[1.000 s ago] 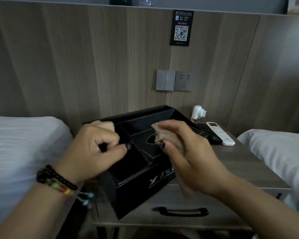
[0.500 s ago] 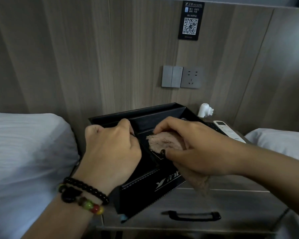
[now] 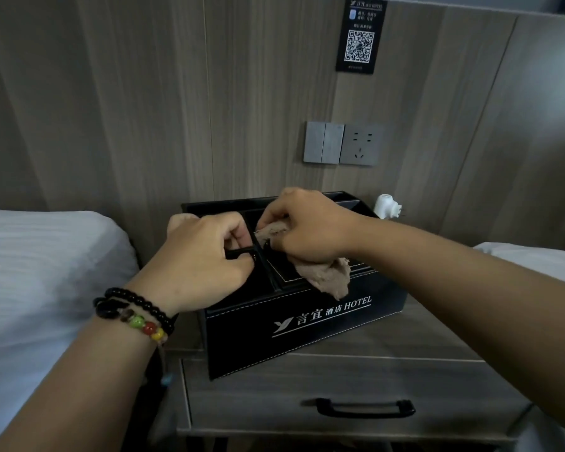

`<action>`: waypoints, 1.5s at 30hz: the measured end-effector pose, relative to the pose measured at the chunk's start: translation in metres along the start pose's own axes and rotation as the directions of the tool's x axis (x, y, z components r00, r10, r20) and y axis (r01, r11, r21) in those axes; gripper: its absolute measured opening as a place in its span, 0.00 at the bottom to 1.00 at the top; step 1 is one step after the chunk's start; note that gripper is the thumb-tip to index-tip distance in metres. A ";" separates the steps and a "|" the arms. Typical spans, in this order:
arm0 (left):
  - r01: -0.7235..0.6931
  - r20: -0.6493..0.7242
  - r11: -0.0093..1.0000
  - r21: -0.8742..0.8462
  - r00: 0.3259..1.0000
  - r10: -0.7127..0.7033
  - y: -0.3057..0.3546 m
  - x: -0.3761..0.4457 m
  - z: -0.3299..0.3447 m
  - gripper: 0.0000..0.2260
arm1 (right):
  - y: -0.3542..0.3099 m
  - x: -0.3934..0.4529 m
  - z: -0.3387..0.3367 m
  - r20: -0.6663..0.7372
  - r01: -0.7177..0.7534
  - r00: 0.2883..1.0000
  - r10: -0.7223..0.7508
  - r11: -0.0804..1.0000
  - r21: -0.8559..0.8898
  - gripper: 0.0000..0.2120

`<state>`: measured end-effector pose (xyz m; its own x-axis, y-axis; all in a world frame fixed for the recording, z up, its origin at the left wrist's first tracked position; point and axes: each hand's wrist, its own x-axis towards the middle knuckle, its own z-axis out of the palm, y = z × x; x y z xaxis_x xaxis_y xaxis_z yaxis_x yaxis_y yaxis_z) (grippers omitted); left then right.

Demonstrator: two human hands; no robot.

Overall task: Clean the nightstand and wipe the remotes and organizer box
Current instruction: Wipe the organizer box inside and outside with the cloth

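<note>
Black leather-look organizer box (image 3: 294, 324) at frame centre, on the grey wooden nightstand (image 3: 405, 340) tabletop, both hands working at it.

Right hand (image 3: 310, 228) grip clenched around a crumpled brown cloth (image 3: 327, 275), pressed at an inner divider; cloth tail drapes over the box's front compartment. Left hand (image 3: 199, 256), beaded bracelets (image 3: 137, 314) at wrist, fingers curled over the box's left partition wall, grasping it. White plug-in device (image 3: 387, 207) just behind the box, right. White bed (image 3: 46, 272) at left of frame.
</note>
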<state>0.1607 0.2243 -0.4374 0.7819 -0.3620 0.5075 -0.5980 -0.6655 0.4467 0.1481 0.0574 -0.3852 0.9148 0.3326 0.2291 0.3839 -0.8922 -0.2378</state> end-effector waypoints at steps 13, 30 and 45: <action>0.081 0.098 0.994 0.073 0.991 -0.088 0.000 0.003 -0.004 0.11 | -0.002 0.006 0.010 -0.094 -0.094 0.991 0.092 0.995 -0.017 0.12; 0.089 0.022 0.996 0.027 0.996 -0.090 -0.001 0.000 0.000 0.11 | 0.043 -0.074 -0.008 -0.213 -0.192 0.968 0.136 0.943 -0.272 0.12; 0.085 0.017 0.996 0.037 0.996 -0.085 -0.003 0.002 0.003 0.11 | 0.072 -0.015 -0.008 -0.247 -0.390 0.915 0.320 0.860 -0.330 0.08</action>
<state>0.1646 0.2237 -0.4402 0.8330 -0.3146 0.4552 -0.5226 -0.7177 0.4603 0.1612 -0.0139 -0.3982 0.9287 -0.0567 0.3665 -0.0680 -0.9975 0.0179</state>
